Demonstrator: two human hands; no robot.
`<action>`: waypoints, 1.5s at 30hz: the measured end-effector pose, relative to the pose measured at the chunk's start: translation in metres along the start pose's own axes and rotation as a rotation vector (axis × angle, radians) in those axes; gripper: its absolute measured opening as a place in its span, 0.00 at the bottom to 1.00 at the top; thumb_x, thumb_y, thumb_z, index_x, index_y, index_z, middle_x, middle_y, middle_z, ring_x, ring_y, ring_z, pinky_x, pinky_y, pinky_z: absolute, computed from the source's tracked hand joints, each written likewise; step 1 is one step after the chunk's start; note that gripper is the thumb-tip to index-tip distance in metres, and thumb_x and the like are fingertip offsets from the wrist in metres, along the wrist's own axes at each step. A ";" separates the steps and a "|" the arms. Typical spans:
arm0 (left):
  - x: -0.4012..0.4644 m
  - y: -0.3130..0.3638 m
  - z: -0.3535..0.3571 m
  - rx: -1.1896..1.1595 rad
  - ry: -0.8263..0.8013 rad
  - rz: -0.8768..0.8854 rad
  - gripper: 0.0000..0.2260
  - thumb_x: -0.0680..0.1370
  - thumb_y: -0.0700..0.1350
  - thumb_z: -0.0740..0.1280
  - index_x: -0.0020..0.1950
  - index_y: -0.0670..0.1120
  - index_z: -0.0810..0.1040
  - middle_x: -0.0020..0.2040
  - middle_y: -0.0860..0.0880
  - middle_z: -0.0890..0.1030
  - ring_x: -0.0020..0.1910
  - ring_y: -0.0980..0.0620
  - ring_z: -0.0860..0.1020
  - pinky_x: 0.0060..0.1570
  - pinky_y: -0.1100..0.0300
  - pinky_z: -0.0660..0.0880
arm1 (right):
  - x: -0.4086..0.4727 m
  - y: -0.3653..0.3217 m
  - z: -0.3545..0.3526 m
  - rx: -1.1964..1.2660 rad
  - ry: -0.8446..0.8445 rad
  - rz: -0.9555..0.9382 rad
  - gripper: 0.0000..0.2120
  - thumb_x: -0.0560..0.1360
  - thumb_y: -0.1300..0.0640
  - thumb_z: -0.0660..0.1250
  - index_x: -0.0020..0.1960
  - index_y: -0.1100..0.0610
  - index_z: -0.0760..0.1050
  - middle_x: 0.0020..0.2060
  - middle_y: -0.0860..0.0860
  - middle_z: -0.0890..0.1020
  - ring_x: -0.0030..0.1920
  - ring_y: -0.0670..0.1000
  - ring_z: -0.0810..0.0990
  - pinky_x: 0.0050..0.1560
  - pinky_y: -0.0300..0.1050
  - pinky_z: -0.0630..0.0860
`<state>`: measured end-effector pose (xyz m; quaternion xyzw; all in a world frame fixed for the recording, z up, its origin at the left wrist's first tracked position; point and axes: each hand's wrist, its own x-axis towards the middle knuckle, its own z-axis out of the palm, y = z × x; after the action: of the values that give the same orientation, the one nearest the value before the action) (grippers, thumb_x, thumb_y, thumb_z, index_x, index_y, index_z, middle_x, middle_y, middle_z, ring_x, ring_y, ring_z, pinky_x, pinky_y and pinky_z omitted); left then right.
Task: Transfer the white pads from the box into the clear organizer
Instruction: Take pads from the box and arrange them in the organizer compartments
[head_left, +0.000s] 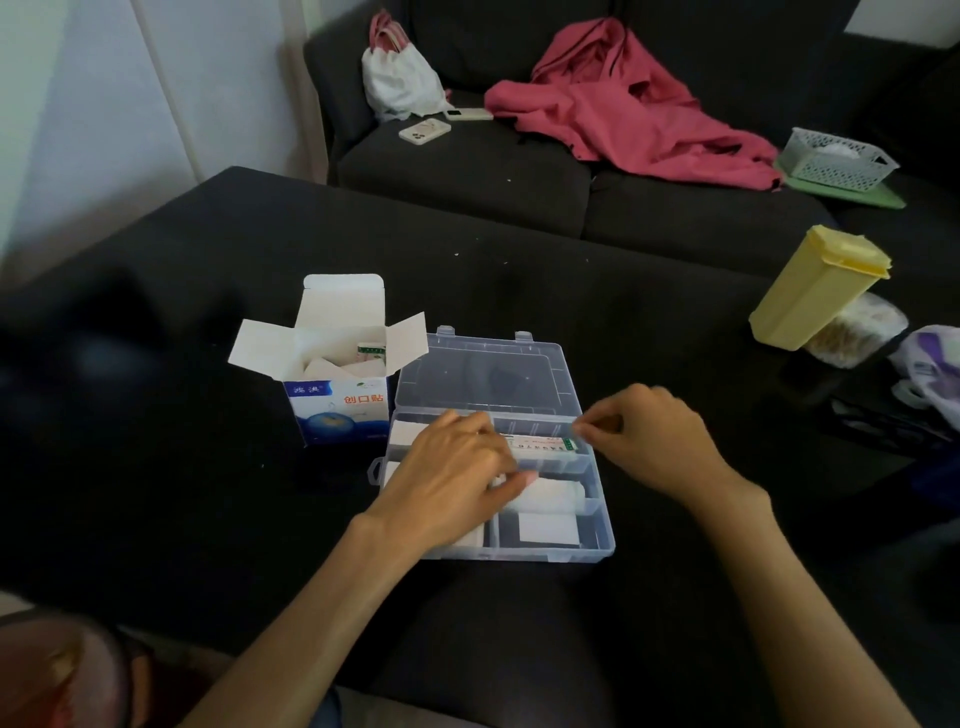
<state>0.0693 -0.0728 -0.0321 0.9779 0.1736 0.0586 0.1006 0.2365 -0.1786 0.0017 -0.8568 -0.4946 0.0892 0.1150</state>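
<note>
Two containers: the clear organizer (519, 395), lid laid open, was set on the dark table (208, 260), touching the opened box (335, 384).
White pads: one (549, 527) lay flat in the front right compartment; more were partly hidden under the left hand (452, 475).
Left hand: fingers pressed on a pad.
Right hand (649, 436): fingertips pinched together at the organizer's edge; what was held could not be made out.

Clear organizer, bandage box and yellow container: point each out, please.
clear organizer (488, 379): head view, on its open lid.
bandage box (340, 410): head view, on its blue front face.
yellow container (810, 291): head view, on its side wall.
</note>
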 end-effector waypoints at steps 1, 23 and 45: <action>0.000 -0.001 -0.001 0.000 0.031 -0.007 0.20 0.79 0.61 0.53 0.59 0.54 0.79 0.59 0.56 0.78 0.59 0.59 0.69 0.58 0.62 0.62 | 0.008 0.000 0.001 -0.061 -0.058 -0.011 0.09 0.75 0.49 0.66 0.53 0.48 0.80 0.50 0.46 0.82 0.44 0.44 0.78 0.48 0.41 0.78; 0.002 -0.015 0.004 0.057 -0.060 -0.080 0.21 0.80 0.60 0.48 0.69 0.58 0.70 0.74 0.55 0.60 0.72 0.54 0.57 0.71 0.55 0.53 | 0.052 -0.007 0.001 -0.350 -0.391 -0.346 0.12 0.76 0.52 0.65 0.57 0.54 0.80 0.55 0.47 0.81 0.48 0.43 0.78 0.49 0.35 0.74; 0.006 -0.004 0.016 0.073 -0.024 -0.047 0.18 0.82 0.53 0.49 0.69 0.51 0.67 0.70 0.51 0.68 0.69 0.52 0.63 0.71 0.54 0.57 | 0.051 -0.012 -0.001 -0.385 -0.260 -0.213 0.10 0.74 0.50 0.68 0.53 0.52 0.80 0.53 0.48 0.81 0.49 0.48 0.79 0.48 0.39 0.77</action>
<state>0.0755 -0.0697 -0.0477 0.9772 0.1973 0.0383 0.0681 0.2519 -0.1289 0.0045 -0.7875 -0.6004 0.0900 -0.1062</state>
